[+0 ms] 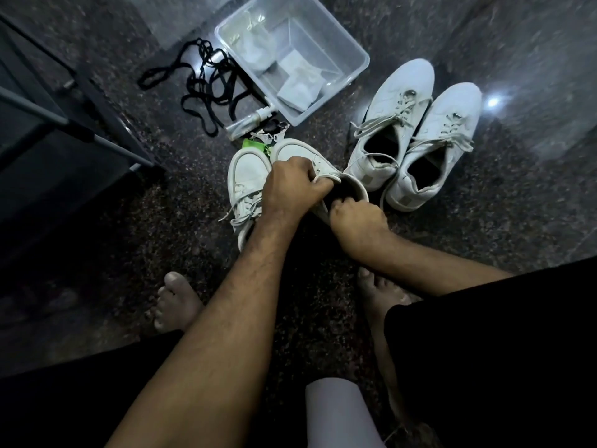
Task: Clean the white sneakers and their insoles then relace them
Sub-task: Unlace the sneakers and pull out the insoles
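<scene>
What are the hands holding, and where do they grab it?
Both grip one white sneaker: the left hand at the tongue and collar, the right hand at the heel rim.

Dim, wide-angle scene; glare spot on glossy floor (492, 102), dark edges.

Four white sneakers (397, 124), one clear tub (352, 56), two black laces (206, 88)

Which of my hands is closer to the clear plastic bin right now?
Left. Your left hand grips the sneaker at its tongue, just below the clear plastic bin. Your right hand holds the sneaker's heel, farther from it.
</scene>
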Demonstrator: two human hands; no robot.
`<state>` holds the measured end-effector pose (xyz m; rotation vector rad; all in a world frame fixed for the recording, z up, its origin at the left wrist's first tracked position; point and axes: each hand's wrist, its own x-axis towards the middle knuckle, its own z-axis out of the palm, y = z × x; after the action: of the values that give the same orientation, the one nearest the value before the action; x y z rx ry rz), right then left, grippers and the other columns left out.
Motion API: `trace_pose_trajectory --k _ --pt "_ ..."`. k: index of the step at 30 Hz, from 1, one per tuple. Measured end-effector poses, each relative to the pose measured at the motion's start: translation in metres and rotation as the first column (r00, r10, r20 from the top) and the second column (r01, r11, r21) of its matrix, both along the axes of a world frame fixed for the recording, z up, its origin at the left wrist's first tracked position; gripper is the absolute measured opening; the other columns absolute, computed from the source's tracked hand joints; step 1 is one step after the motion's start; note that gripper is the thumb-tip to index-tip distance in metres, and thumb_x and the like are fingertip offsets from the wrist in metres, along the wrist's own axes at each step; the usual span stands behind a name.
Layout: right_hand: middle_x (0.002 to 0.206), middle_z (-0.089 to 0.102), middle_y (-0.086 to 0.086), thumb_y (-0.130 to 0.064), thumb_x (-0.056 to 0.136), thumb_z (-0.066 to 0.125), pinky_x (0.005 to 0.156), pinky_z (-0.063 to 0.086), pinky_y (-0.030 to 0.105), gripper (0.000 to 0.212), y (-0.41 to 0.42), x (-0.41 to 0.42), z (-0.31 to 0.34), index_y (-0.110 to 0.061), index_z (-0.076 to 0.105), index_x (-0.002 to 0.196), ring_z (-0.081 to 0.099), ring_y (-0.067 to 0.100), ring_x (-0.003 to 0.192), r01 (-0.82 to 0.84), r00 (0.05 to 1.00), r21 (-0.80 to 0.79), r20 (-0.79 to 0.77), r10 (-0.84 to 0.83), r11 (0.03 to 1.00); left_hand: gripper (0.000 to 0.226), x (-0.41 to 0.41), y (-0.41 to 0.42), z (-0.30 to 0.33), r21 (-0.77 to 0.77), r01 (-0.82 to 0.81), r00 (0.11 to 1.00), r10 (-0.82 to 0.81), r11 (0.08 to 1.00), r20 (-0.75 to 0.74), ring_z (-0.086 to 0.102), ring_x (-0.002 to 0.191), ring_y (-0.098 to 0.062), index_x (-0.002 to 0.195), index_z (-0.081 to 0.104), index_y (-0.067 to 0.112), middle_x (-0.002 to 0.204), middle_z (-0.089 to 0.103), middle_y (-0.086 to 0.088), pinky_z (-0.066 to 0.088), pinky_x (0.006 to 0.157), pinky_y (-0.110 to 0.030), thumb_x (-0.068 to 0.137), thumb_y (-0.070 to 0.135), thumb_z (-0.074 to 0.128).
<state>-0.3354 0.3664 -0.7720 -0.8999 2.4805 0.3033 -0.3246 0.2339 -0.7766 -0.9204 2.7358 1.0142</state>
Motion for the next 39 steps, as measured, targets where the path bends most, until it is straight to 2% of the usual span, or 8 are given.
trace_pose_trajectory --k 5,9,15,18,23,30,33,39 --pt "0.120 0.063 0.019 -0.015 0.097 0.043 0.081 0.049 0.044 0.034 0.003 -0.019 0.003 -0.003 0.044 0.129 0.062 0.040 0.109 0.092 0.988 -0.065 0.132 -0.083 0.994 0.036 0.004 -0.007 0.002 0.009 0.020 0.999 -0.020 1.000 0.040 0.064 0.071 -0.024 0.074 0.068 0.022 0.063 0.064 0.001 0.054 0.063 -0.032 0.066 0.057 0.065" --pt "0.115 0.066 0.019 -0.011 0.088 0.049 0.080 0.050 0.044 0.028 0.011 -0.027 0.002 -0.011 0.054 0.116 0.064 0.040 0.105 0.257 0.954 -0.159 0.200 -0.224 0.953 0.032 0.007 -0.003 0.002 -0.013 -0.019 0.999 0.019 1.000 0.037 0.063 0.071 -0.023 0.074 0.067 0.024 0.063 0.064 0.002 0.046 0.059 -0.027 0.067 0.055 0.066" --pt "0.109 0.069 0.016 -0.013 0.086 0.057 0.075 0.048 0.039 0.021 0.005 -0.035 -0.005 -0.011 0.058 0.107 0.066 0.037 0.101 0.365 0.915 -0.190 0.256 -0.313 0.911 0.030 0.008 0.000 0.001 -0.018 -0.033 0.999 0.034 0.999 0.029 0.063 0.070 -0.021 0.075 0.068 0.025 0.062 0.065 0.003 0.047 0.059 -0.028 0.067 0.054 0.067" --pt "0.116 0.065 0.015 -0.017 0.093 0.051 0.076 0.046 0.040 0.023 0.005 -0.023 -0.003 -0.008 0.054 0.114 0.064 0.038 0.105 0.270 0.953 -0.164 0.187 -0.239 0.949 0.028 0.009 0.001 0.003 -0.015 -0.036 0.999 0.037 0.999 0.030 0.062 0.067 -0.022 0.074 0.068 0.024 0.057 0.060 0.003 0.047 0.058 -0.028 0.067 0.051 0.067" --pt "0.108 0.066 0.008 -0.013 0.099 0.040 0.062 0.044 0.035 0.026 0.008 -0.015 0.011 -0.009 0.065 0.108 0.069 0.031 0.093 -0.087 0.988 -0.078 -0.132 0.076 0.993 0.028 0.009 0.001 0.002 0.000 -0.057 0.998 0.057 0.998 0.007 0.060 0.063 -0.022 0.072 0.067 0.022 0.053 0.056 0.003 0.044 0.055 -0.027 0.067 0.049 0.067" --pt "0.108 0.071 0.005 -0.019 0.099 0.043 0.066 0.040 0.029 0.029 -0.015 -0.024 0.010 -0.014 0.070 0.107 0.069 0.026 0.098 -0.088 0.994 -0.051 -0.076 0.084 0.995 0.030 0.010 0.002 0.000 -0.003 -0.060 0.998 0.060 0.998 0.015 0.062 0.066 -0.023 0.072 0.067 0.024 0.056 0.059 0.002 0.047 0.056 -0.028 0.066 0.053 0.066" --pt "0.108 0.071 0.006 -0.023 0.099 0.042 0.069 0.045 0.031 0.030 -0.012 -0.030 0.010 -0.015 0.070 0.107 0.068 0.029 0.097 -0.040 0.996 -0.090 -0.084 0.033 0.995 0.031 0.010 0.003 -0.001 -0.007 -0.060 0.998 0.060 0.998 0.003 0.063 0.067 -0.024 0.073 0.068 0.024 0.058 0.062 0.000 0.050 0.057 -0.030 0.064 0.054 0.064" --pt "0.112 0.070 0.006 -0.018 0.099 0.041 0.076 0.052 0.035 0.032 -0.017 -0.032 0.001 -0.016 0.070 0.113 0.068 0.029 0.101 0.042 0.992 -0.070 -0.117 -0.050 0.997 0.029 0.009 0.003 -0.002 -0.003 -0.067 0.998 0.067 0.998 -0.007 0.062 0.065 -0.023 0.070 0.066 0.024 0.056 0.059 0.001 0.039 0.054 -0.027 0.067 0.052 0.067"
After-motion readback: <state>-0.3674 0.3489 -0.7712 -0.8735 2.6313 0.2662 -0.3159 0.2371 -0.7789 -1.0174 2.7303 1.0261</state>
